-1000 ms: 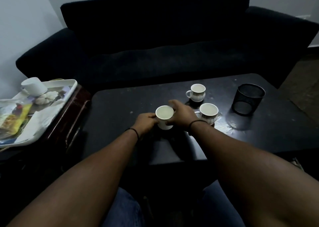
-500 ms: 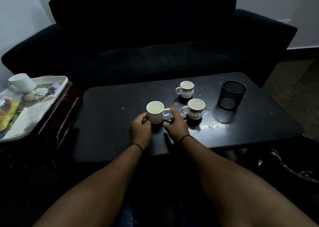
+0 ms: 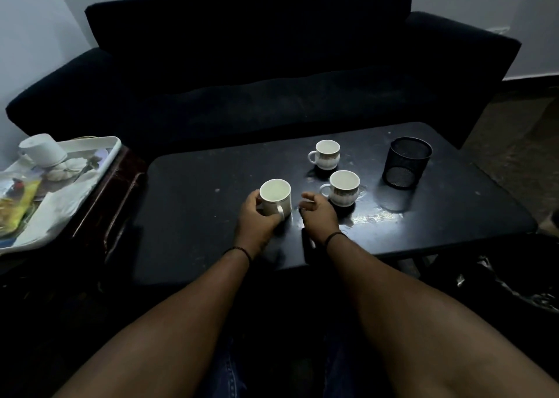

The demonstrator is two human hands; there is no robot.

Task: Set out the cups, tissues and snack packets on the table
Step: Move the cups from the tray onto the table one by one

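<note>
A plain white cup (image 3: 276,192) stands on the black table (image 3: 193,216), its handle turned toward me. My left hand (image 3: 253,219) grips its left side. My right hand (image 3: 318,213) rests just right of that cup, fingers loosely curled and holding nothing. Two patterned white cups stand further right: one (image 3: 344,187) close beside my right hand, the other (image 3: 327,154) behind it. On a white tray (image 3: 60,204) at the left lie a tissue roll (image 3: 42,151), crumpled tissues (image 3: 65,170) and a yellow snack packet (image 3: 18,204).
A black mesh holder (image 3: 406,161) stands at the table's right rear. A wet shiny patch (image 3: 375,217) lies in front of it. The tray sits on a dark wooden side table (image 3: 118,185). A black sofa (image 3: 257,73) runs behind the table.
My right hand has let go of the plain cup and drawn slightly right. The cup's handle has turned from the right toward me. My left hand still holds it.
</note>
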